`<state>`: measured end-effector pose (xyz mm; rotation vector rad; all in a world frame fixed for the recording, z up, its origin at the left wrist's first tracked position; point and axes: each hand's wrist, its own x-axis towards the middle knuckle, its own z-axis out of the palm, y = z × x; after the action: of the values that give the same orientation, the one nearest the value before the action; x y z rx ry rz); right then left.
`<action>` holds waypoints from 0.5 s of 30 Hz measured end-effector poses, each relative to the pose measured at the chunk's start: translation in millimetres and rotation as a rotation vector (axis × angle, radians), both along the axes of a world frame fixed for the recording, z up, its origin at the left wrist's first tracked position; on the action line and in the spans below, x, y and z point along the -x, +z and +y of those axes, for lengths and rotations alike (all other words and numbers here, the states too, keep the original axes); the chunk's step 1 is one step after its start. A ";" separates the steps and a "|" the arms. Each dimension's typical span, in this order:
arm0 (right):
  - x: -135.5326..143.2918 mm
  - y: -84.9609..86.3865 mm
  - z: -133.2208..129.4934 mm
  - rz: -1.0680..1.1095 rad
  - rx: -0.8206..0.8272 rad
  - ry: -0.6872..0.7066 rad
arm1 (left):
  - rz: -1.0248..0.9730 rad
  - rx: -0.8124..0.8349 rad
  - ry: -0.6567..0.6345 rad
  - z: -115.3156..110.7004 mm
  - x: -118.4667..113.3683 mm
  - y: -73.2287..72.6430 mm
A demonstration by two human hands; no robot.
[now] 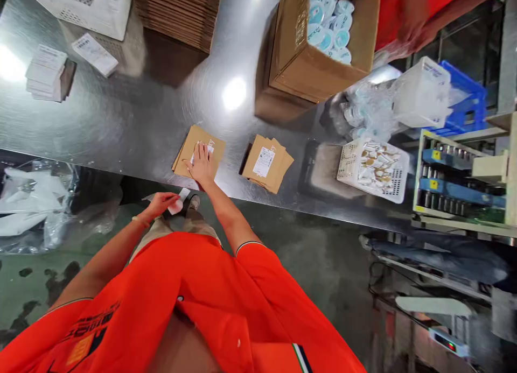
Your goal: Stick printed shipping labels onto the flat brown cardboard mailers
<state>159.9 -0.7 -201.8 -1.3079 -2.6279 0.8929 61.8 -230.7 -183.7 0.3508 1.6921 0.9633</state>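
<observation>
Metal table (161, 114) leaves space between small cardboard stacks (283, 160), hands (201, 166) near its edge.

R hand (201, 164): palm down, flat, fingers extended fwd & slightly spread, thumb out to L. R arm reaches fwd + across to L, wrist approx. straight. L hand (162, 203): closer to body, fingers bent, thumb + fingertips pinched, pointing R. L forearm angled fwd-R. Hands near each other, not touching. Both forearms bare.
</observation>
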 end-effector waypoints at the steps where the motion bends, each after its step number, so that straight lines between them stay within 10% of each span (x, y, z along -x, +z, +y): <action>1: -2.9 -1.6 -0.1 0.005 0.013 -0.032 | 0.040 0.000 -0.004 11.6 4.2 0.7; 7: -41.1 2.3 2.4 -0.010 0.052 -0.627 | 0.287 0.055 -0.037 72.9 20.2 1.7; 15: -122.5 46.3 31.0 -0.118 0.045 -0.776 | -0.007 -0.202 -0.144 57.4 -16.0 6.8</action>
<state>282.5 30.3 -155.6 -2.1904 -1.8649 0.7426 77.7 -173.3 -176.9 0.5938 1.5446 1.0286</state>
